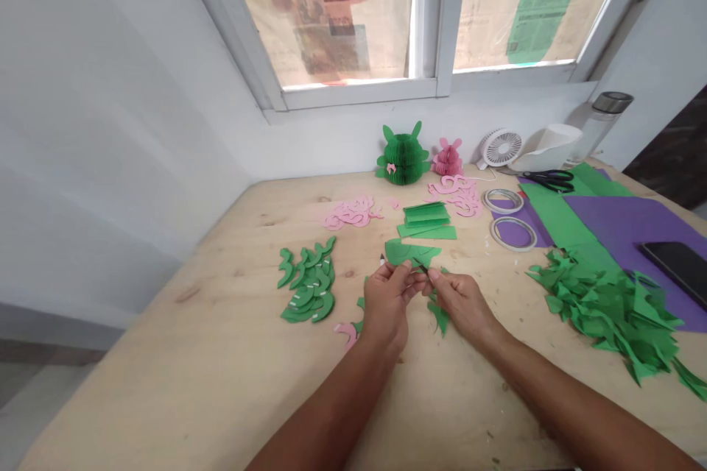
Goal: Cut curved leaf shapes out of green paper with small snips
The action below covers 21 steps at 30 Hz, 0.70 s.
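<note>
Both my hands meet over the middle of a wooden table point(221, 353). My left hand point(387, 302) and my right hand point(462, 303) pinch the near edge of a green paper piece point(409, 253) between thumbs and fingertips. A few small green cut-outs point(440, 316) and a pink one point(347, 331) lie under and beside my hands. A stack of green paper rectangles point(426, 219) lies just beyond the held piece.
Curved green cut-outs point(308, 281) lie left, pink cut-outs point(352, 213) behind. Green scraps point(607, 305), purple paper point(635, 228), a phone point(682, 268), tape rolls point(513, 232), scissors point(546, 178), a small fan point(500, 149), and green point(404, 156) and pink point(448, 158) paper figures stand right and back.
</note>
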Each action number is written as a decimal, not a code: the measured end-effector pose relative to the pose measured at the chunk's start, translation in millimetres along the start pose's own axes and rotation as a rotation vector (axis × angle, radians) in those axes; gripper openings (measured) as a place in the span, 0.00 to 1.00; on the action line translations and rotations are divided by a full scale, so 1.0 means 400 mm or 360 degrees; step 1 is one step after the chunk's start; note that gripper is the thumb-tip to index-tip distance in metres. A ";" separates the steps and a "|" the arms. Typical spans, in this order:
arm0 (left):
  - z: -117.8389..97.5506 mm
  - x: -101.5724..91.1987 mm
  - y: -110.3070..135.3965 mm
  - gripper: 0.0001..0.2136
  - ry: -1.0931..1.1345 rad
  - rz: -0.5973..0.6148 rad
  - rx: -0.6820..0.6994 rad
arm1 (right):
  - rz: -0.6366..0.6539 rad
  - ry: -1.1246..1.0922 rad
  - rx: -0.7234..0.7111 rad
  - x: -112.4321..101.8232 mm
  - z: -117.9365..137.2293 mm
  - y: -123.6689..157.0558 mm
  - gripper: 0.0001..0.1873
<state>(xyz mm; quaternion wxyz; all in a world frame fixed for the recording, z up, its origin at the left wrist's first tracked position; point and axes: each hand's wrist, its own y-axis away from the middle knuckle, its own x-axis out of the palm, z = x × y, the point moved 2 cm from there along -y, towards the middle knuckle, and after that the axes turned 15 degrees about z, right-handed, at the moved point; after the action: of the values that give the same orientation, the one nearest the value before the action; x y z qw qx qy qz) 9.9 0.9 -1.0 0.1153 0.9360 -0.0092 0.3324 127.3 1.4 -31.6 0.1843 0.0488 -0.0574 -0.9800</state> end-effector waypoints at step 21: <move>-0.001 0.007 0.006 0.08 0.0046 0.0007 0.0018 | -0.0046 -0.0102 0.0010 0.009 0.005 0.003 0.28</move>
<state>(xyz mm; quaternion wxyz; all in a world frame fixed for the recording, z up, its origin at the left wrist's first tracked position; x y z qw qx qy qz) 11.7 -1.0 1.7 0.1096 0.9318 -0.0076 0.3461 124.4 -0.8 -29.8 0.1681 0.0187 -0.0657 -0.9834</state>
